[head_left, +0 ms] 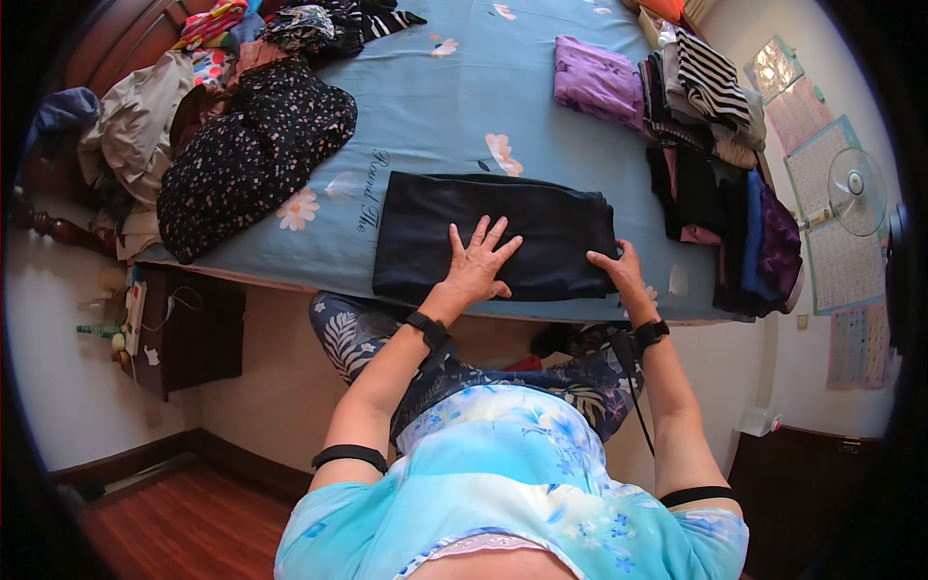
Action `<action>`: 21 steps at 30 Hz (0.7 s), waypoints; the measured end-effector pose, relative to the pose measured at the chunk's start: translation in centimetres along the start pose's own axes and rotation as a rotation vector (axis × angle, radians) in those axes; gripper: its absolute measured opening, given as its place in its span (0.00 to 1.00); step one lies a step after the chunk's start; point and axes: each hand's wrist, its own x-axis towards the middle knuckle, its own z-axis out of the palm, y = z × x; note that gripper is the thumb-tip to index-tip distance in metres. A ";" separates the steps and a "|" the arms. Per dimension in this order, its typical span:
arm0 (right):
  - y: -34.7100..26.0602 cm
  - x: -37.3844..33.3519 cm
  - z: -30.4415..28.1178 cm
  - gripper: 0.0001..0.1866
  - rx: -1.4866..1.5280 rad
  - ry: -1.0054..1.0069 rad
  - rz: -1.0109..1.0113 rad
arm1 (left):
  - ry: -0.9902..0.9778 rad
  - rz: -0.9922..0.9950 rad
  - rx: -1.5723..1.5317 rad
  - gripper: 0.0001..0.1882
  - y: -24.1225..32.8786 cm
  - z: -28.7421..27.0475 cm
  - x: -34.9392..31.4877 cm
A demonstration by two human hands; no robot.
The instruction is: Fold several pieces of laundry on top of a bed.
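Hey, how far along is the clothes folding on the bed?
Done: folded stacks of clothes along the bed's right edge. In hand: the left hand presses flat on a folded dark navy garment while the right hand grips its corner. Left: an unfolded heap of floral and beige clothes at top left.

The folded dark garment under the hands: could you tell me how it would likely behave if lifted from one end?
The dark garment is soft cloth lying flat in layers, so it would probably droop and unfold. It looks light for its size. Pushed across the bed sheet, it would likely bunch, though the left hand pressing flat and the right hand at its edge may steady it.
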 end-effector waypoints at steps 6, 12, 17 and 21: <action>-6.5 -0.7 -1.9 0.23 0.615 -0.301 0.380 | 0.104 0.027 -0.513 0.33 -2.0 -2.4 -1.1; -16.5 -1.5 1.8 0.22 0.722 -0.405 -0.053 | 0.144 -0.232 -1.543 0.30 -6.7 -5.7 -3.3; -22.1 -6.4 11.5 0.31 0.690 -0.611 -0.398 | 0.340 -0.264 -1.804 0.40 -11.2 -5.3 -5.3; -20.4 -8.1 15.0 0.31 0.406 -0.714 -0.318 | 0.453 -0.425 -1.520 0.32 -13.5 -4.0 -7.4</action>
